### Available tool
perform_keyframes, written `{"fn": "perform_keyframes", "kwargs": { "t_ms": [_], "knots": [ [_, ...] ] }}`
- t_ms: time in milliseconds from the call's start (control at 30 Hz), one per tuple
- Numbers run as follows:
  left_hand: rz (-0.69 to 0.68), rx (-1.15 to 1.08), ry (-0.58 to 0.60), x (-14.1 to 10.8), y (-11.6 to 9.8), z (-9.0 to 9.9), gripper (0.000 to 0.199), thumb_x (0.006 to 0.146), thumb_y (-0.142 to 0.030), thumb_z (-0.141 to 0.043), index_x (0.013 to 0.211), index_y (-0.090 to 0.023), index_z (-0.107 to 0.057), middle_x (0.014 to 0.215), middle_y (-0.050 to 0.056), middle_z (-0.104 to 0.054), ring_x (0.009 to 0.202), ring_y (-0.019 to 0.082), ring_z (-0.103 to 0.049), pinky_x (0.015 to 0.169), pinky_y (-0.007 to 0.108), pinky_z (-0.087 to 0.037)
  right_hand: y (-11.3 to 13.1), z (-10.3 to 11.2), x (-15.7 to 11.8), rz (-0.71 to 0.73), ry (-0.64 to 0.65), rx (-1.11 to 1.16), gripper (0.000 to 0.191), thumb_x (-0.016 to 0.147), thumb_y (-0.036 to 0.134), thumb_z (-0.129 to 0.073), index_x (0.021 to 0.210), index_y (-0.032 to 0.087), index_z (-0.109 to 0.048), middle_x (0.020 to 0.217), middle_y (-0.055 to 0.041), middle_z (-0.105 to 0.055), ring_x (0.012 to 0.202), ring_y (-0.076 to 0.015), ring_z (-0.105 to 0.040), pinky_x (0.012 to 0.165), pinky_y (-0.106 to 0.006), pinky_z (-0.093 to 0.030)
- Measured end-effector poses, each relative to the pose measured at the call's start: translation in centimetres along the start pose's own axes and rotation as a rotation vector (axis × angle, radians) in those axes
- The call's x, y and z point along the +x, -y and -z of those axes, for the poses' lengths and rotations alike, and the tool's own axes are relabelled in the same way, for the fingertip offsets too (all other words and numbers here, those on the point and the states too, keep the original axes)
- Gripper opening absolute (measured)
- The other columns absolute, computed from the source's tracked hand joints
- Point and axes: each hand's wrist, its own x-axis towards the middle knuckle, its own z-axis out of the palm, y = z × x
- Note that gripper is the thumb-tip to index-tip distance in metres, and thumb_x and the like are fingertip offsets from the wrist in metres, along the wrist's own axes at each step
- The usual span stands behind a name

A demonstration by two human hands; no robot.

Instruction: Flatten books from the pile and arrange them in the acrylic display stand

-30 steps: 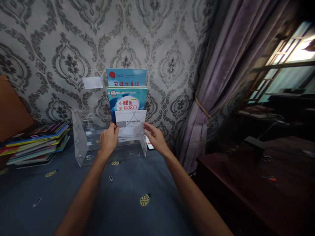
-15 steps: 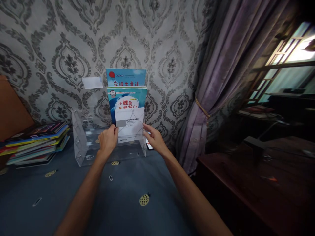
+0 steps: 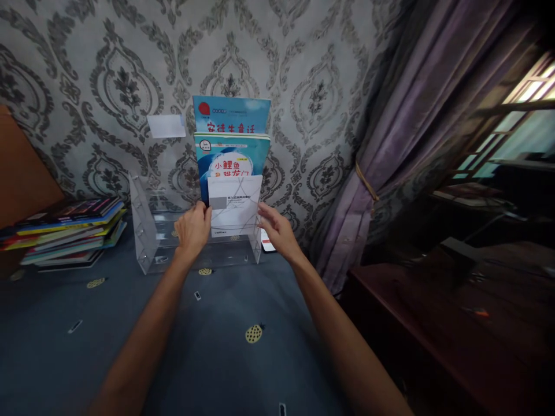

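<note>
A white booklet [image 3: 236, 216] with a grey block and dark print stands upright in the front tier of a clear acrylic rack [image 3: 142, 228]. My left hand [image 3: 193, 230] is closed, pinching the booklet's left edge. Along its right edge, my right hand [image 3: 280, 231] has its fingers stretched out and slightly apart, fingertips at the edge. Behind the booklet rises a teal picture book [image 3: 255, 156] with red and white lettering. Farther back stands a taller blue book [image 3: 234, 112], its lower part hidden.
A stack of books and magazines [image 3: 73, 234] lies on the left beside a brown board [image 3: 26, 167]. A white card [image 3: 167, 126] sits above the rack's left side. Partly hidden behind my right hand is a phone-like object [image 3: 267, 242]. A tied purple curtain [image 3: 347, 231] hangs right.
The view has tilted down and shifted slightly, so the rack and books appear higher. Both hands stay at the booklet's edges, and the booklet sits much as before.
</note>
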Motion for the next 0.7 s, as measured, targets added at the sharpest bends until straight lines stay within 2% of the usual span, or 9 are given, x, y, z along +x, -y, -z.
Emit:
{"fn": "perform_keyframes", "kwargs": {
  "t_ms": [267,500,700],
  "knots": [
    [0.028,-0.089,0.037,0.6,0.4,-0.6,0.034,0.102,-0.041,-0.039,0.106,-0.025,-0.069,0.100,0.010,-0.075,0.092,0.028,-0.067,0.068,0.031,-0.035,0.2,0.3,0.3,0.004,0.035,-0.045,0.051,0.090,0.034,-0.053,0.140,0.024,-0.058,0.138,-0.0114,-0.063,0.117,-0.0251,-0.065,0.102,-0.045,-0.052],
    [-0.001,-0.275,0.024,1.1,1.2,-1.8,0.032,0.101,-0.039,-0.042,0.097,-0.023,-0.070,0.091,0.007,-0.075,0.085,0.022,-0.066,0.069,0.028,-0.036,0.2,0.0,0.3,-0.021,0.047,0.017,0.051,0.090,0.037,-0.055,0.139,0.024,-0.057,0.129,-0.0105,-0.067,0.106,-0.0236,-0.069,0.098,-0.044,-0.053],
    [-0.012,-0.324,0.039,1.3,1.5,-2.0,0.035,0.101,-0.040,-0.040,0.093,-0.022,-0.069,0.089,0.007,-0.075,0.084,0.021,-0.066,0.068,0.026,-0.036,0.4,-0.2,0.2,-0.050,0.063,0.034,0.053,0.090,0.038,-0.057,0.140,0.021,-0.055,0.117,-0.0110,-0.071,0.108,-0.0256,-0.069,0.101,-0.046,-0.052]
  ]
}}
